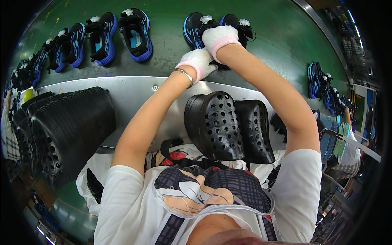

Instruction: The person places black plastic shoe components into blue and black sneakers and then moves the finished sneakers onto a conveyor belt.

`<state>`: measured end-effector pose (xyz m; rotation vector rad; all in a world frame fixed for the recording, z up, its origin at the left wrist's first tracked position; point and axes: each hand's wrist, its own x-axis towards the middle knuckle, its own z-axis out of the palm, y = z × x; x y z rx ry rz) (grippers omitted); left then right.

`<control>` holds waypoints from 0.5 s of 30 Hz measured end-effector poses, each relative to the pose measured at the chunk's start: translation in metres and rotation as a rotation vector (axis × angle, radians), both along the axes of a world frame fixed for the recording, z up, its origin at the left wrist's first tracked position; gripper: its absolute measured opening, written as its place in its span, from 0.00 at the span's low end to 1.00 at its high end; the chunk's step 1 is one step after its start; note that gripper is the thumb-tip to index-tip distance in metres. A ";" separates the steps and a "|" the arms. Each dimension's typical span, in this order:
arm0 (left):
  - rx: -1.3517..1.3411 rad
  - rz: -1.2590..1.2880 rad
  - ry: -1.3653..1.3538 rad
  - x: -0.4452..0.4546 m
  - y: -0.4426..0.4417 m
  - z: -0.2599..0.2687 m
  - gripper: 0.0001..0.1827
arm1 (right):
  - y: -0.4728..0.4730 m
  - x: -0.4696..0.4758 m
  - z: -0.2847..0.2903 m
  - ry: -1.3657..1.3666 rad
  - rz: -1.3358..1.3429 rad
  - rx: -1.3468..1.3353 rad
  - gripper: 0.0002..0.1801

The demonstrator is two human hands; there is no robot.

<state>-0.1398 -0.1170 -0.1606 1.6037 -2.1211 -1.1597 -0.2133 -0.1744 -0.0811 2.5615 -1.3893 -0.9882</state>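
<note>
Both my hands wear white knit gloves with pink cuffs and are at a pair of black sneakers with blue and purple soles. My right hand (221, 38) lies over the inner sides of the left sneaker (193, 30) and the right sneaker (229, 20), its fingers hidden from me. Just below it, my left hand (197, 61) is at the heel end of the pair, close to a dark heel and a bit of purple sole. Its fingertips are hidden too, so its grip is unclear. Clear plastic pieces (206, 19) sit on the sneakers' tongues.
More sneakers (134, 36) line the green surface (171, 18) to the left and far right. Nested black perforated plastic shells (222, 122) stand on the metal ledge (137, 92) before me, with a larger stack (70, 122) at left. Another person (349, 150) is at far right.
</note>
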 end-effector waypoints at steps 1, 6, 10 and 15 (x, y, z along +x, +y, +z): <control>0.090 -0.006 -0.050 -0.001 -0.004 0.002 0.17 | -0.002 0.004 0.000 0.015 0.006 0.026 0.11; 0.081 -0.043 -0.117 -0.001 -0.008 0.010 0.18 | -0.008 0.003 -0.004 0.020 0.043 0.065 0.14; 0.041 -0.088 -0.165 0.000 -0.013 0.005 0.18 | -0.015 0.002 0.001 0.002 0.007 0.118 0.14; 0.033 -0.105 -0.134 0.002 -0.007 -0.002 0.17 | -0.003 0.003 0.011 0.044 0.104 0.079 0.14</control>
